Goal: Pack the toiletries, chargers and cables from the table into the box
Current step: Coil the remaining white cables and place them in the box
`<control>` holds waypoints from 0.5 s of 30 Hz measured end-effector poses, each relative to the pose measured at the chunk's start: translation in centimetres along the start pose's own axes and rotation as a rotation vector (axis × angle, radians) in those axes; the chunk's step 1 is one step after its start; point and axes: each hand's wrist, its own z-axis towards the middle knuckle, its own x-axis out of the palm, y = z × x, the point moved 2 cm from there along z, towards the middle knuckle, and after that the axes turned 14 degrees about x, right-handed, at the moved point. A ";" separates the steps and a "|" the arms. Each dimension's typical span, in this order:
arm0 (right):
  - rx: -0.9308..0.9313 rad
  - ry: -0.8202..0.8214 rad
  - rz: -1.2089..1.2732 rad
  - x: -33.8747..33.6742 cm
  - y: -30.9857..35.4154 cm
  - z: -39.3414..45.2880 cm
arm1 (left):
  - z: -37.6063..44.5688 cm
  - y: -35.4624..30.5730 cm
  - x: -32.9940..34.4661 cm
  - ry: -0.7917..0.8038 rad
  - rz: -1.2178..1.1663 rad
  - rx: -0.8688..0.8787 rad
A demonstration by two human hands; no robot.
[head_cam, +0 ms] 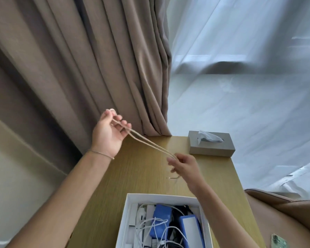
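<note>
Beige cable (150,144) doubled, stretched taut above table (132,167). Left hand (108,133) pinching looped end, raised; right hand (182,165) pinching other end, plug dangling. Box (131,212) near, holding chargers, white cables.

Single head cam, wide-angle.
Looks forward and down over table (132,169), close above box (127,208).

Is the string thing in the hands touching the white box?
Apart. The head view shows the beige cable stretched in the air between the left hand and right hand, with bare table between it and the white box.
</note>
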 end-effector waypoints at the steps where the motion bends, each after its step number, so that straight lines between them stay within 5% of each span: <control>1: 0.007 -0.003 0.018 -0.9 -0.1 0.0 | 0.7 -0.6 -1.3 -0.053 0.006 0.016; 8: 0.026 -0.139 0.193 -4.7 0.6 0.2 | 1.9 -2.9 -7.2 -0.251 0.335 0.167; 15: -0.077 -0.041 0.017 0.7 4.2 -0.7 | -3.4 3.2 -4.0 0.281 0.781 0.246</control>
